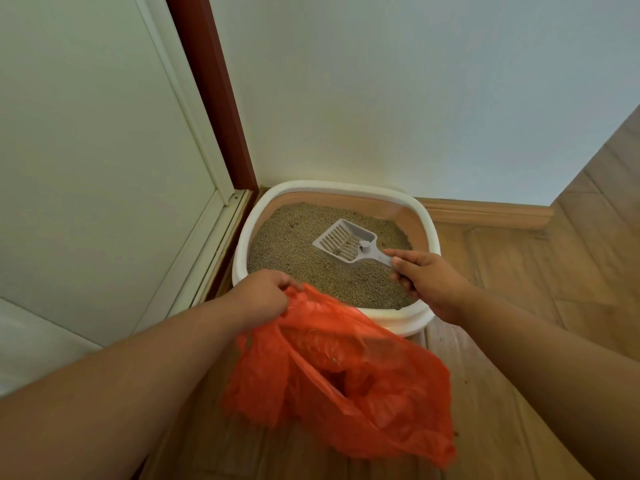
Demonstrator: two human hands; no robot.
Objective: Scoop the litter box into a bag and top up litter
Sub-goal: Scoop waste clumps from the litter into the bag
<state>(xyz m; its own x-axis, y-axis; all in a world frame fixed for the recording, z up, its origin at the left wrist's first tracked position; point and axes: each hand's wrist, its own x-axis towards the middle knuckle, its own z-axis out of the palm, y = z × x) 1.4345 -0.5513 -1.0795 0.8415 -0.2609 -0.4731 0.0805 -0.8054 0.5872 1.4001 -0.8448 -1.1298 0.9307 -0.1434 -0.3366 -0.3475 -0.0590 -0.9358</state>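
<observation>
A white litter box (427,220) with a tan inner wall sits in the room corner, filled with beige litter (294,251). My right hand (427,282) grips the handle of a grey slotted scoop (344,242), held over the litter with a few granules in it. My left hand (266,292) grips the top edge of an orange plastic bag (346,372), which hangs in front of the box's near rim with its mouth partly open.
White walls (381,98) meet behind the box, with a dark red door frame (214,98) and a white door panel (86,168) on the left. Wooden floor (502,341) and a wooden skirting board (485,213) lie to the right.
</observation>
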